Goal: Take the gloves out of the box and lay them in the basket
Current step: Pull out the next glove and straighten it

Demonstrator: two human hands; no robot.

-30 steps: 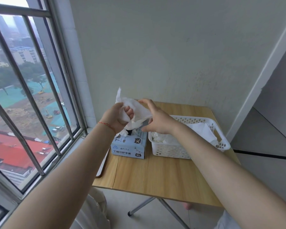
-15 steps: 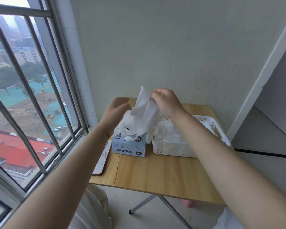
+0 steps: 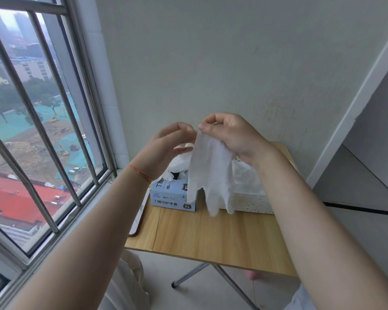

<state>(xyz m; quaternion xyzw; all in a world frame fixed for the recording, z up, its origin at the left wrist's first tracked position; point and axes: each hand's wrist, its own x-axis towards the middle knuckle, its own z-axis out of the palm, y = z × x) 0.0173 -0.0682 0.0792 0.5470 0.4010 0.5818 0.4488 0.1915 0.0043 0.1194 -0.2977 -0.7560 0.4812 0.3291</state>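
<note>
The right hand (image 3: 231, 136) pinches the cuff edge of a white disposable glove (image 3: 208, 173) between thumb and curled fingers, and the glove hangs free from that pinch with its finger ends pointing down, in front of the glove box (image 3: 174, 195) and the near wall of the white perforated basket (image 3: 251, 202). The left hand (image 3: 166, 148) is raised just beside the right hand, fingers loosely bent near the glove's upper edge; whether it touches the glove cannot be told, and it shows no clear grip.

The glove looks very light and limp: it drapes, folds on itself and has no stiffness to hold a shape. It is thin film, so it likely clings to skin and to other gloves, and it should stretch rather than break under a gentle pull. The cuff is the sensible place to hold it, as the right hand does now, because the rolled edge gives the fingers something to bite on and lets the rest fall straight.

More white gloves bulge out of the opening on top of the glove box, behind the hanging glove. Inside the basket, to the right of the glove box, lies a crumpled white heap that seems to be gloves already laid there. Both containers stand on the wooden counter (image 3: 211, 238), the glove box on the window side.

To lay it flat, a second light hold on the cuff would help.
</note>
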